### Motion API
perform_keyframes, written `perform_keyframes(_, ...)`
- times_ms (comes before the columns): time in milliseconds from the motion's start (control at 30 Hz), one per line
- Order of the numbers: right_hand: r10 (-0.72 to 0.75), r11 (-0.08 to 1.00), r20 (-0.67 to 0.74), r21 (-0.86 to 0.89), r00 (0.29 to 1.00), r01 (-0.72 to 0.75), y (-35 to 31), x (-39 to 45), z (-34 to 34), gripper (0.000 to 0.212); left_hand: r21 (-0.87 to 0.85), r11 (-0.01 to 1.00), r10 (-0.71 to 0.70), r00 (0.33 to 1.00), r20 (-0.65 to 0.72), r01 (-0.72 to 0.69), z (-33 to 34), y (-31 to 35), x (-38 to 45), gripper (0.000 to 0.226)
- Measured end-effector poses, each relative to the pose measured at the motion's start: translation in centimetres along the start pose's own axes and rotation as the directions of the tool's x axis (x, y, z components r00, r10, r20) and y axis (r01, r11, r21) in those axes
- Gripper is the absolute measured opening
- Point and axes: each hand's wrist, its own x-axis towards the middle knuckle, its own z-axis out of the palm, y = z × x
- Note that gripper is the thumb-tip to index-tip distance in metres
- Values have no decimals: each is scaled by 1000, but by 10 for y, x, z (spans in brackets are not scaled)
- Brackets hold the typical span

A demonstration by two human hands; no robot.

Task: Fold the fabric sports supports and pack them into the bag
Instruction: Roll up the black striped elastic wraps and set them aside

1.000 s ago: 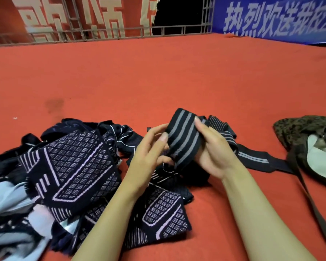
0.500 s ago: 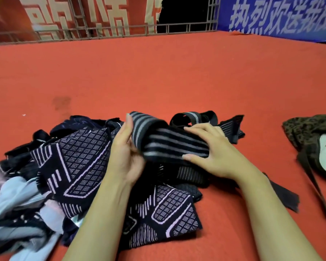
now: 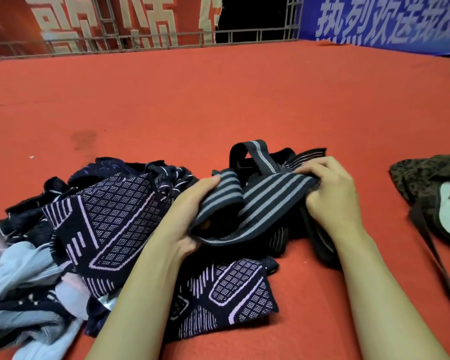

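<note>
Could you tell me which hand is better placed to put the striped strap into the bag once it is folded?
Probably the right hand: it grips the strap on the side nearer the bag; the left hand is farther away.

Floor covering [image 3: 244,100]: uniform orange-red, one darker smudge at left. Strap [image 3: 265,196] held in both hands: charcoal black with pale grey lengthwise stripes. Pile of supports [image 3: 109,216]: dark navy with lilac-white grid panels and line motifs. Pale garments [image 3: 18,271] at far left: light blue-white. Bag [image 3: 426,178]: olive-brown mottled print, whitish lining. Rear banners: red banner [image 3: 146,19] with cream characters, blue banner [image 3: 387,22] with white characters.
</note>
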Motion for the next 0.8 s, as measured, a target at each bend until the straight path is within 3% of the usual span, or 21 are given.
perform_keyframes(100, -15, 996, -124, 84, 992, 26, -9, -1, 4, 25, 288, 948, 129, 991, 47, -137, 12, -7, -5, 16)
perform_keyframes(167, -149, 970, -179, 162, 972, 179, -34, -4, 3, 13, 557, 754, 345, 932, 114, -347, 19, -13, -8, 23)
perform_keyframes(233, -299, 922, -186, 197, 936, 333, -58, -10, 4, 7, 684, 561, 418, 873, 252, -466, 25, -15, -13, 35)
perform_keyframes(300, -347, 899, -183, 212, 920, 382, -68, -16, 8, 15, 769, 469, 349, 891, 290, -434, 28, -15, -18, 46)
perform_keyframes(367, -294, 914, -165, 239, 941, 328, -64, -16, 12, 30, 840, 379, 351, 900, 258, -388, 28, -15, -20, 46)
perform_keyframes(433, -255, 930, -122, 243, 959, 278, -54, -15, 14, 42, 851, 368, 395, 892, 222, -375, 25, -13, -19, 45)
perform_keyframes(533, -205, 953, 26, 234, 978, 193, -45, -15, 17, 59, 817, 435, 302, 916, 264, -379, 21, -9, -21, 36)
perform_keyframes(667, -110, 985, 122, 147, 986, 91, -32, -14, 24, 55, 920, 247, 454, 875, 167, -304, 20, -4, -24, 34)
perform_keyframes(733, -1, 989, 122, 149, 992, -17, -34, -14, 31, 48, 884, 287, 451, 866, 216, -370, 24, -1, -29, 32)
perform_keyframes(800, 36, 988, 110, 147, 993, -52, -37, -14, 39, 27, 752, 442, 330, 868, 371, -489, 26, 0, -34, 25)
